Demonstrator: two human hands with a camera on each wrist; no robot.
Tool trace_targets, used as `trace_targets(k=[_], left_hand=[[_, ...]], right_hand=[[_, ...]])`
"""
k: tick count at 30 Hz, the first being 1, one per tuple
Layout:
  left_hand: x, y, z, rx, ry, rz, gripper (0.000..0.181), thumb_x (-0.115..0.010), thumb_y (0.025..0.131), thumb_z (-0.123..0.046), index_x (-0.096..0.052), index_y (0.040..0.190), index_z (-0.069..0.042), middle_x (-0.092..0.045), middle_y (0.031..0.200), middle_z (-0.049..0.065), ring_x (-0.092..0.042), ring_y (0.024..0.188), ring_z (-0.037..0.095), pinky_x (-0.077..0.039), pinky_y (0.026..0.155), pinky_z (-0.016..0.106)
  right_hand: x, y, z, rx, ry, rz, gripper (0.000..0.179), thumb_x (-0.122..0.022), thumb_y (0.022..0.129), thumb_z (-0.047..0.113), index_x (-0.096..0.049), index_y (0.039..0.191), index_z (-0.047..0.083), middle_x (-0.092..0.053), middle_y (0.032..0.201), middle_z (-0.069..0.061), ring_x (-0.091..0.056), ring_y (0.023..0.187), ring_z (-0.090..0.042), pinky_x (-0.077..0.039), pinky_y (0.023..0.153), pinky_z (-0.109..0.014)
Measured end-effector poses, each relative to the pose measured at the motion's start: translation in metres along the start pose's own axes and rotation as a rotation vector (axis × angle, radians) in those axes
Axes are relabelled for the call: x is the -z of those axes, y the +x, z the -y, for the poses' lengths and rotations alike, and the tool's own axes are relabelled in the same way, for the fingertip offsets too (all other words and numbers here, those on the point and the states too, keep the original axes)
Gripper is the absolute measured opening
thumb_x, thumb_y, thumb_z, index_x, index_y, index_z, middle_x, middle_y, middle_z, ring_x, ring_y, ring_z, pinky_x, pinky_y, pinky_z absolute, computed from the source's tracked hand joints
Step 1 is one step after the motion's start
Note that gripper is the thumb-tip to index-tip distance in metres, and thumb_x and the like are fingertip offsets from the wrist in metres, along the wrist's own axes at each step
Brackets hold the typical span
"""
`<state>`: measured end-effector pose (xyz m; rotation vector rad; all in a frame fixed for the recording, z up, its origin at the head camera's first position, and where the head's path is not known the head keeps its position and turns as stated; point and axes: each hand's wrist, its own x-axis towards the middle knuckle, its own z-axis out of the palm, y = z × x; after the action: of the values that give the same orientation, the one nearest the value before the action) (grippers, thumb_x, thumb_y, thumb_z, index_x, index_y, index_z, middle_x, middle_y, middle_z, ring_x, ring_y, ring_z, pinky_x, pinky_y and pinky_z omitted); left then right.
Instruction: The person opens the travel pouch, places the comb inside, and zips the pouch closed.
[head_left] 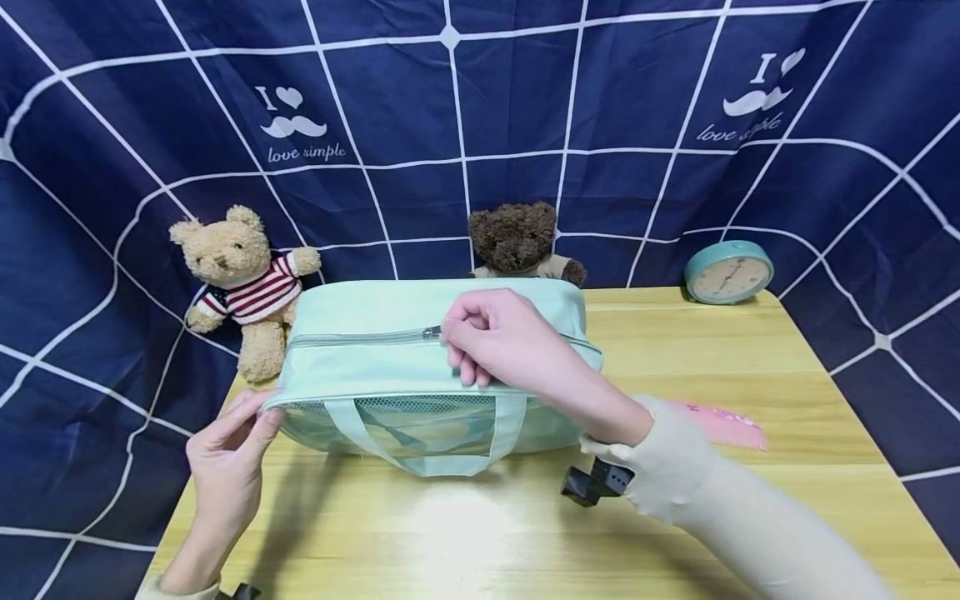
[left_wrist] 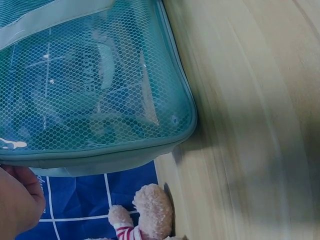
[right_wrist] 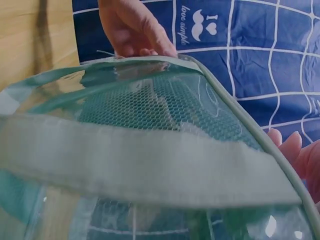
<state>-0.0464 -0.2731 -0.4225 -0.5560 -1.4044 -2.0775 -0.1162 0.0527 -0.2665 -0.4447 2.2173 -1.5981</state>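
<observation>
A mint-green toiletry bag with clear and mesh sides stands on the table, its zipper running along the top. My right hand pinches the zipper pull near the middle of the top; the metal slider shows just left of the fingertips. At the bag's left front corner, my left hand pinches the piped edge between thumb and fingers. A carry handle hangs down the front. In the left wrist view the mesh side lets blurred shapes show through.
A tan teddy bear in a striped top is beside the bag on the left, and a dark brown bear sits behind it. At the back right stands a round green clock. A pink comb lies partly behind my right sleeve.
</observation>
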Motion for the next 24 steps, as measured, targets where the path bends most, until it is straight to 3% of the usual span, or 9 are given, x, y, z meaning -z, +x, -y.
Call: trace_targets(k=[8, 24], left_hand=[[0.000, 0.001, 0.000, 0.001, -0.010, 0.011, 0.021, -0.057, 0.091, 0.036, -0.060, 0.112, 0.036, -0.074, 0.103, 0.023, -0.062, 0.090, 0.023, -0.052, 0.077, 0.024], [0.002, 0.000, 0.000, -0.007, -0.007, 0.024, 0.021, -0.058, 0.093, 0.033, -0.060, 0.113, 0.035, -0.072, 0.101, 0.020, -0.060, 0.090, 0.022, -0.051, 0.076, 0.023]], right_hand=[[-0.020, 0.009, 0.008, 0.043, -0.036, 0.010, 0.020, -0.061, 0.111, 0.012, -0.071, 0.096, 0.004, -0.072, 0.077, -0.008, -0.070, 0.062, -0.019, -0.058, 0.059, -0.029], [-0.063, 0.028, 0.026, 0.074, 0.006, -0.032, 0.019, -0.059, 0.111, 0.009, -0.071, 0.097, 0.005, -0.073, 0.078, -0.007, -0.073, 0.064, -0.021, -0.062, 0.062, -0.032]])
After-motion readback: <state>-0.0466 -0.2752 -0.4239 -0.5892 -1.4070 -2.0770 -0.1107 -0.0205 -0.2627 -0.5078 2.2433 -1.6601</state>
